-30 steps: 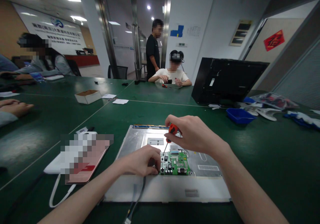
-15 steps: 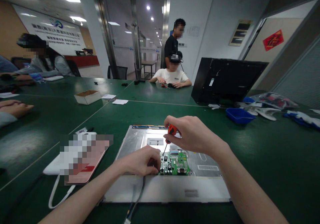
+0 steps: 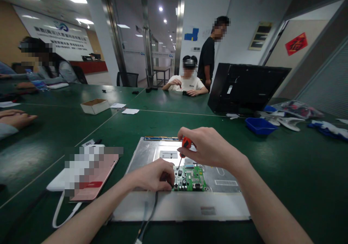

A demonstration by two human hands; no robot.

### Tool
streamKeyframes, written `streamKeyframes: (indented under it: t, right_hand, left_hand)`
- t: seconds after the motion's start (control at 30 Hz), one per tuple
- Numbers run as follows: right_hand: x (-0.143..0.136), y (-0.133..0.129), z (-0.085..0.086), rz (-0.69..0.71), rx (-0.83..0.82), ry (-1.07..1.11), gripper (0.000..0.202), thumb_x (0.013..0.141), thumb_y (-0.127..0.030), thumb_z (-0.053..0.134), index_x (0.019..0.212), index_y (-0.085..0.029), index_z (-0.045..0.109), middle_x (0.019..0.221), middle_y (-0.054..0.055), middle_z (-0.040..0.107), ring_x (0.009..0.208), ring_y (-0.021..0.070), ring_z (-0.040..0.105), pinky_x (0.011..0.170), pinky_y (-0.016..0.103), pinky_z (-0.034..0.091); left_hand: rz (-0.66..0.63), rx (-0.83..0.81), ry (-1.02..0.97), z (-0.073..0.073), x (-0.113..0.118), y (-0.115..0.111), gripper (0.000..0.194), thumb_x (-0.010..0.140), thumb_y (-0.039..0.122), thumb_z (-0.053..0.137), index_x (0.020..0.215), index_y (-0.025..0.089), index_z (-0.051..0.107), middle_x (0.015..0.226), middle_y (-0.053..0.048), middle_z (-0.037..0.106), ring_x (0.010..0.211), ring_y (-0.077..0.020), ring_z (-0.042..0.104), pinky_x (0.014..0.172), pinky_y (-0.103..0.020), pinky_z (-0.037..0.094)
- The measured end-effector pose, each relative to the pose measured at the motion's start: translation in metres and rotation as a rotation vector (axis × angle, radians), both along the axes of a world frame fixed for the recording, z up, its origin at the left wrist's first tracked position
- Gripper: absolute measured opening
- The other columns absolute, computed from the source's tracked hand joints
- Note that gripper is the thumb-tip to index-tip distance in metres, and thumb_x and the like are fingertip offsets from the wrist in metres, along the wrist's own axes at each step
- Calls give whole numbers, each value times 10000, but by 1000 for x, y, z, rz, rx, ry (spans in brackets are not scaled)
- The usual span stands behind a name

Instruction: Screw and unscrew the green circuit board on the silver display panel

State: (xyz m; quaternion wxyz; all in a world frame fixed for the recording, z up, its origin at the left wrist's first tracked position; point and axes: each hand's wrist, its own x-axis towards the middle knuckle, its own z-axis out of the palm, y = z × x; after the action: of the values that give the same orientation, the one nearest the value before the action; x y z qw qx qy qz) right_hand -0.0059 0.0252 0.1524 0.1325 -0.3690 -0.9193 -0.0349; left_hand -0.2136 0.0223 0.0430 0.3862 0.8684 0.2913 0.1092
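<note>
A flat silver display panel (image 3: 176, 206) lies on the green table in front of me. On its middle sits a green circuit board (image 3: 197, 177) with chips and connectors. My right hand (image 3: 202, 144) grips a red and black screwdriver (image 3: 186, 144), its thin shaft slanting down to the board's upper left part. At the board's left edge my left hand (image 3: 154, 175) is closed, fingertips pressed together and partly hidden, so what they hold cannot be made out. A dark cable (image 3: 154, 207) runs from beneath that hand over the panel's front edge.
To the left lie a pink phone (image 3: 106, 177) and a white device with a white cable (image 3: 56, 213). Farther off are a small cardboard box (image 3: 95, 106), a black monitor (image 3: 247, 86) and a blue tray (image 3: 261, 126). Other people sit or stand around the table.
My hands, the screwdriver and the board stay almost still. Across the table, the standing person has moved right, and the seated person has raised a hand.
</note>
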Motion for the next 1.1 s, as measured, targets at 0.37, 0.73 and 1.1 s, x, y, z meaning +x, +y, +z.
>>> streamKeyframes:
  t: [0.37,0.73,1.1]
  right_hand:
    - [-2,-1,2,54,-87,5,158,849,-336,540,953,-219,519,765,-14,647,658,120,559,548,239,292]
    - [-5,-11,4,172,-126,-11,150,826,-308,573,940,-217,533,779,-21,642,610,106,496,528,239,269]
    - [-14,-15,3,238,-230,-41,141,855,-287,538,969,-203,550,777,2,657,652,118,543,543,235,290]
  left_hand:
    - [-3,-13,-28,-9,0,4,44,764,143,660,791,162,689,777,-4,622,677,-118,539,635,-233,422]
    - [28,-135,-6,-8,0,3,83,728,119,674,794,160,705,696,16,618,598,-95,517,542,-196,376]
    - [38,-121,-38,-9,-3,6,107,668,87,702,757,144,690,728,1,637,654,-122,559,576,-204,416]
